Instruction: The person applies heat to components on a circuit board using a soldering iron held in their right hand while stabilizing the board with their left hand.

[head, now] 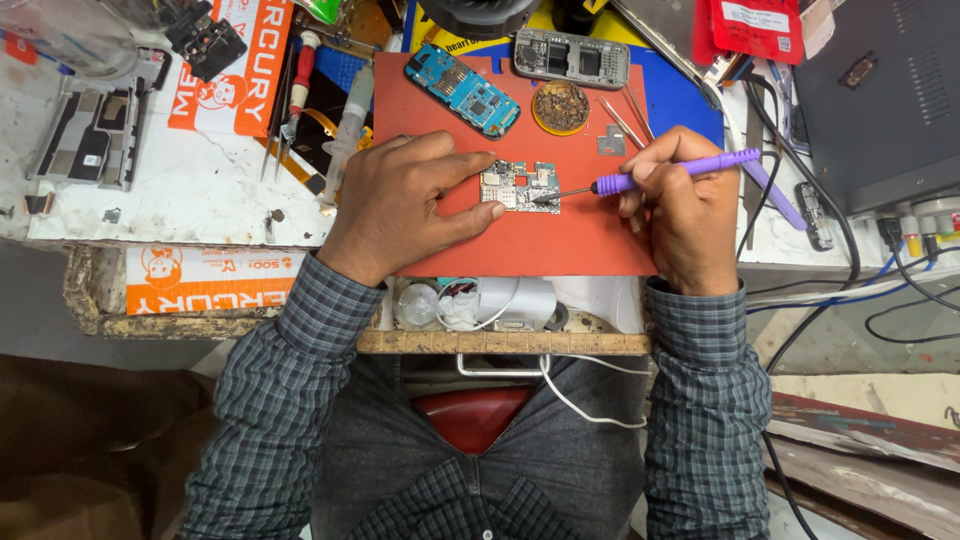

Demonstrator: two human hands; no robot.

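A small phone circuit board (520, 186) lies in the middle of a red work mat (560, 245). My left hand (405, 205) pins the board from its left side, fingertips on its top and bottom edges. My right hand (685, 205) grips a purple-handled soldering iron (680, 170) like a pen. Its thin metal tip touches the board's right end.
A blue circuit board (462, 90), a grey phone frame (572, 57), a round tin of brass cleaning wool (561, 107) and tweezers (625, 115) sit along the mat's far edge. Screwdrivers (295, 90) and a syringe (350, 125) lie left. A black unit (880, 90) and cables (880, 270) stand right.
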